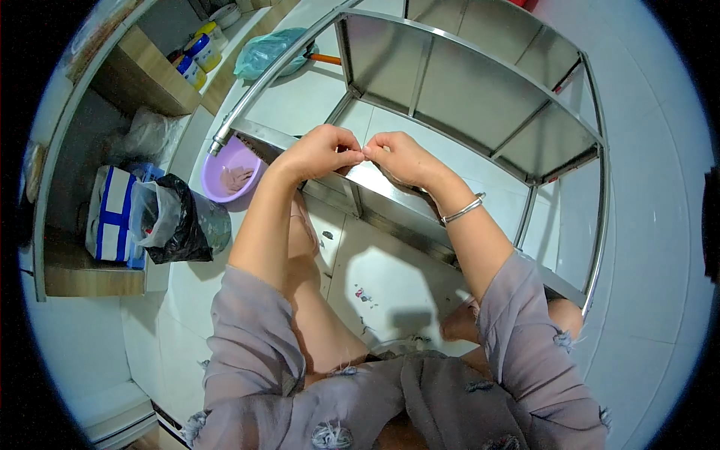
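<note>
In front of me my left hand [324, 152] and my right hand [405, 158] meet fingertip to fingertip. Both are closed in a pinch, and whatever lies between the fingers is too small or hidden to make out. A metal bangle [464, 208] circles my right wrist. Beneath both hands runs the near rail of a metal shelf rack [397, 204], which seems tipped over on the tiled floor. Its tubular frame and grey panels stretch away to the far right.
At the left stand a purple basin [212, 172] with a wet-looking cloth [237, 178] and a bin [216, 225] with a black bag. Cabinet shelves [142, 75] hold jars [202, 52]. A teal plastic bag [266, 54] lies beyond the rack's corner. Small scraps [363, 294] dot the floor.
</note>
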### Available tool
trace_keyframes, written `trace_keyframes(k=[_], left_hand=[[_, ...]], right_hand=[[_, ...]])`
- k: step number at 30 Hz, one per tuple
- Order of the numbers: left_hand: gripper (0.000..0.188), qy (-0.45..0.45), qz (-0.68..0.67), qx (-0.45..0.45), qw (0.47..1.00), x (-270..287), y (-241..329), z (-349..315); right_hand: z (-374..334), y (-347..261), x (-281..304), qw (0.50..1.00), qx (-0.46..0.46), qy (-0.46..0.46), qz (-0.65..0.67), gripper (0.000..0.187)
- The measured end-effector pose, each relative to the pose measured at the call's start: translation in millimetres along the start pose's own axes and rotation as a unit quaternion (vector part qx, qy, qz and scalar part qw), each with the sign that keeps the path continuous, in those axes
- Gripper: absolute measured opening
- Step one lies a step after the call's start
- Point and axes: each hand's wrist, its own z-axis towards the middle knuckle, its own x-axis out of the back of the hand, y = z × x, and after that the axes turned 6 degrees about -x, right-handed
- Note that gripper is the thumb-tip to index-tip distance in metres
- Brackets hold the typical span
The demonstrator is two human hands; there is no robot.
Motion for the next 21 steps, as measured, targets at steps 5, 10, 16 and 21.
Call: trace_keyframes(k=[5, 10, 16, 21], left_hand=[[0.015, 0.082, 0.005, -0.012, 0.997, -5.7, -0.9, 8.7], [0.016, 0.080, -0.056, 0.032, 0.995, -1.2, -1.2, 18.3], [0.016, 0.077, -0.011, -0.010, 0.997, 8.6, -3.3, 13.5], [0.015, 0.000, -0.076, 0.008, 0.997, 15.5, 0.2, -1.2]], right_hand=[[2.0, 7.1, 4.0, 0.994, -0.026, -0.007, 0.103, 0.027], [2.2, 6.2, 11.2, 0.982, -0.078, -0.064, 0.158, 0.027], [2.5, -0.3, 6.5, 0.991, -0.069, 0.003, 0.114, 0.026], [3.5, 9.6, 9.1, 0.986, -0.070, 0.040, 0.145, 0.027]])
